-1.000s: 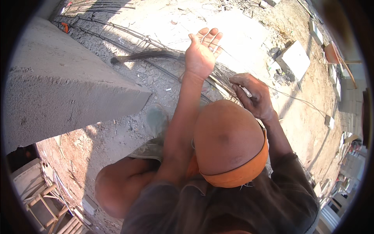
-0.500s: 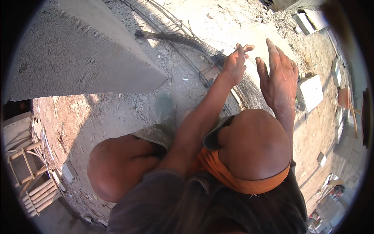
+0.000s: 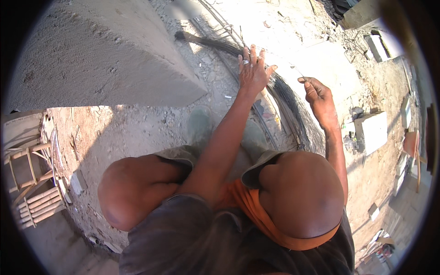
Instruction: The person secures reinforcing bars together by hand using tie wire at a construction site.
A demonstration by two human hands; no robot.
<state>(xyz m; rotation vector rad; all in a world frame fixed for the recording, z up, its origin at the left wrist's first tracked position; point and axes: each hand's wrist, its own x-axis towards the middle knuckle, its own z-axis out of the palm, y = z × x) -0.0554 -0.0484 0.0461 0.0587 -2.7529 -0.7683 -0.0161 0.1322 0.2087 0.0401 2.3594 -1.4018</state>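
A long bundle of thin dark binding wire (image 3: 293, 107) curves over the ground in front of me, tied into a dark clump at its far left end. My left hand (image 3: 254, 75) lies palm down over the bundle, fingers spread; whether it presses on the wires is hard to see. To the right, and apart from the bundle, my right hand (image 3: 319, 96) is closed in a pinch. A thin strand, seemingly a wire, shows at its fingertips and fades into the bright ground.
A big grey concrete block (image 3: 105, 64) fills the upper left, its corner near the left forearm. Steel rods (image 3: 215, 18) run beside the wires. At the right lie a pale block (image 3: 371, 133) and a reddish container (image 3: 411, 143). A bamboo ladder-like frame (image 3: 34, 183) stands far left.
My left hand has moved left and spread flat over the bundle. My right hand, open before, has dropped slightly and closed into a pinch. The view has shifted a little.
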